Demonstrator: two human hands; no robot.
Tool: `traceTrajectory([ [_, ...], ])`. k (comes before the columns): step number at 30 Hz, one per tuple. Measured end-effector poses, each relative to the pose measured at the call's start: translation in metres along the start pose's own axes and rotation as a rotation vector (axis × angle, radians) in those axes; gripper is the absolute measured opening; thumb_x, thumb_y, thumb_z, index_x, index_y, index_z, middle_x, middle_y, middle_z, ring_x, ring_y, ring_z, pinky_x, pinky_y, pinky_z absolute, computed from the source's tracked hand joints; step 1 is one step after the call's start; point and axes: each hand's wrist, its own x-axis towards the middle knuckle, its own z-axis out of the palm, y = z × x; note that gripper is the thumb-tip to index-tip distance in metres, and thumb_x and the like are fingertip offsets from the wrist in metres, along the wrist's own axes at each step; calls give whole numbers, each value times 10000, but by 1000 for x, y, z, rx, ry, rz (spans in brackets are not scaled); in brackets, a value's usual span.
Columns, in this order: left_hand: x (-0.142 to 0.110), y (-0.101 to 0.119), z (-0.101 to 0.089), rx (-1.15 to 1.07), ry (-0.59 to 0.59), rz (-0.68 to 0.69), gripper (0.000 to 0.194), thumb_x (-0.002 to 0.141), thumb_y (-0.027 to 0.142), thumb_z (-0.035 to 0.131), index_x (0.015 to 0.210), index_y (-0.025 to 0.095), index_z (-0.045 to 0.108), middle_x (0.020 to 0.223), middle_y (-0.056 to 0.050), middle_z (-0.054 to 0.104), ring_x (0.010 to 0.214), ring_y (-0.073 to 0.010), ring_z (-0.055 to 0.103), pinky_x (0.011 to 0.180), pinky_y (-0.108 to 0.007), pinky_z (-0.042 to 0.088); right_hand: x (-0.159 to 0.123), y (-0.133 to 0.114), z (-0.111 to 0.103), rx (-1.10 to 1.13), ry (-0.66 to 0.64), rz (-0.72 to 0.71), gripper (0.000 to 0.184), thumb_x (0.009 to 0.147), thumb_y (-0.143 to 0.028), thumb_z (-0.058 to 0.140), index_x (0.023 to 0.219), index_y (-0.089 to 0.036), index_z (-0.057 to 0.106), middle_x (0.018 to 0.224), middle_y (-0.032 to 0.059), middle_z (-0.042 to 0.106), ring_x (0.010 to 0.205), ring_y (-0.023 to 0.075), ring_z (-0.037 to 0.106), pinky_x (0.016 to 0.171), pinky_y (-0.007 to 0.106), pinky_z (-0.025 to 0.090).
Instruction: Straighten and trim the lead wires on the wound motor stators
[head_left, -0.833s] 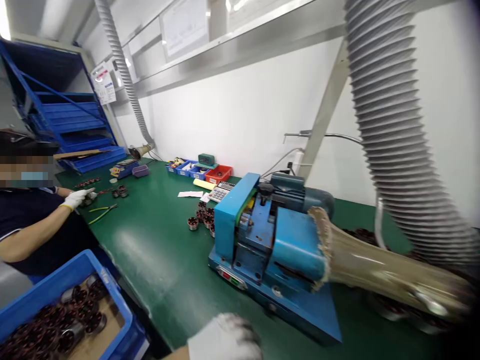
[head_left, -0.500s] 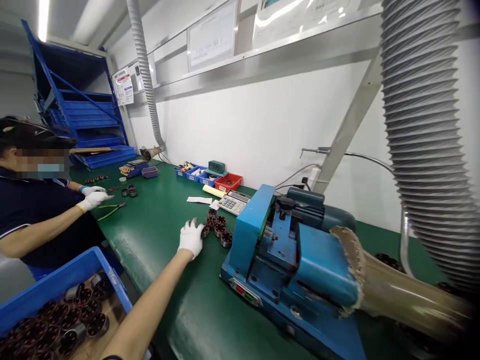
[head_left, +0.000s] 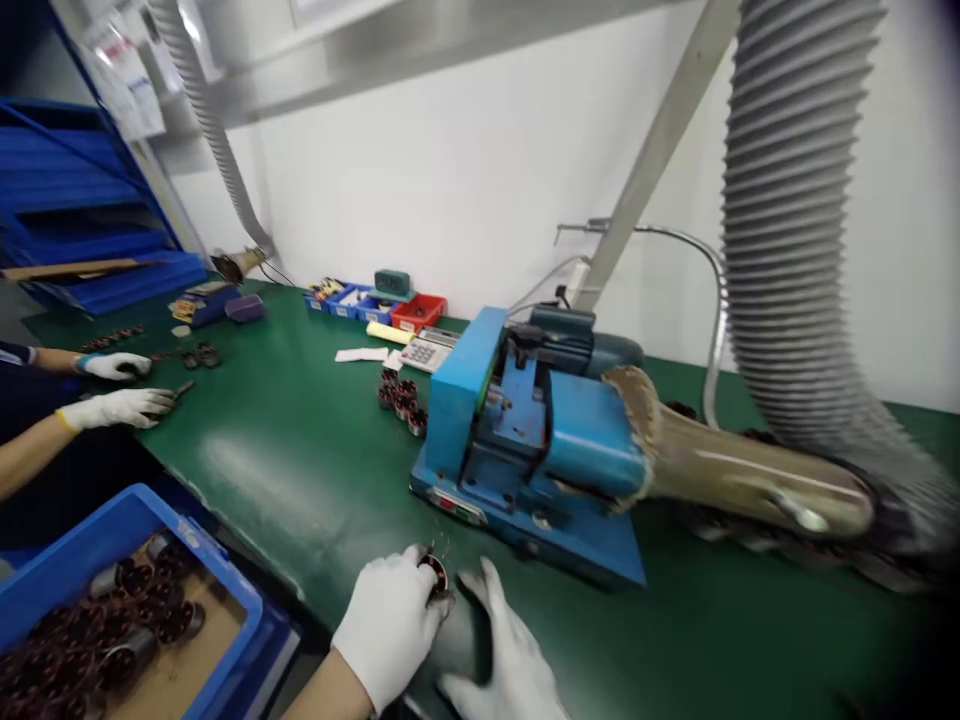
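My left hand (head_left: 386, 625), in a white glove, grips a small round motor stator (head_left: 434, 574) with dark and copper-coloured windings and thin wires sticking up. The fingers wrap its side above the front of the green table. Just to the right is my right hand (head_left: 506, 650), also gloved, its thumb and fingers spread apart with nothing between them; it is slightly blurred. Beyond both hands, a cluster of similar stators (head_left: 403, 400) stands beside the blue grinding machine (head_left: 517, 440).
A blue crate (head_left: 244, 600) of stators is at lower left. Behind it are a co-worker's gloved hands (head_left: 124, 405). A calculator (head_left: 426, 354), small blue bins (head_left: 346, 303) and a red bin (head_left: 420, 311) line the back of the green table (head_left: 300, 470). A ribbed hose (head_left: 799, 200) hangs at right.
My left hand has come back from the stator cluster towards me, now holding one stator. My right hand has entered view. The camera view has shifted, and the co-worker's hands have moved.
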Motion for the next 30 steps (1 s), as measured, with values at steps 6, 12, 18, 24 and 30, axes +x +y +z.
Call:
traceTrajectory([
  [6, -7, 18, -2, -722, -35, 42, 193, 805, 210, 491, 842, 225, 680, 1070, -42, 628, 1006, -212, 560, 898, -301, 406, 0, -21, -11, 250, -175, 58, 904, 706, -182, 565, 1430, -212, 24, 1075, 42, 611, 950, 194, 588, 879, 315, 424],
  [12, 6, -15, 7, -1287, -165, -171, 297, 771, 309, 525, 951, 94, 622, 1241, -151, 529, 1014, -276, 582, 866, -349, 458, -9, -28, -29, 267, -290, 207, 886, 626, -195, 679, 1391, -233, 233, 1120, 20, 584, 1065, 215, 503, 950, 328, 350],
  [18, -10, -36, 14, -814, -145, 17, 839, 595, 162, 646, 1355, 170, 290, 1410, -110, 351, 1262, -251, 375, 1068, -342, 271, -5, -26, -39, 159, -250, 135, 632, 609, -263, 704, 1202, -238, 488, 1180, 49, 531, 982, 228, 535, 830, 330, 437],
  [24, -15, -32, 5, -660, -393, 233, 1113, 508, 199, 705, 1411, 171, 54, 1380, -112, 404, 1199, -244, 460, 1034, -313, 332, 0, -34, -34, 146, -200, 56, 101, 787, -265, 554, 803, -207, 635, 784, 6, 596, 744, 167, 561, 694, 278, 432],
  [30, -16, -13, 29, -680, -137, 17, 1037, 542, 207, 740, 1395, 164, 151, 1205, -93, 567, 1104, -226, 533, 963, -305, 407, 7, -36, -11, 526, -71, 170, 66, 695, -228, 627, 638, -196, 640, 686, -1, 576, 672, 162, 530, 639, 273, 405],
])
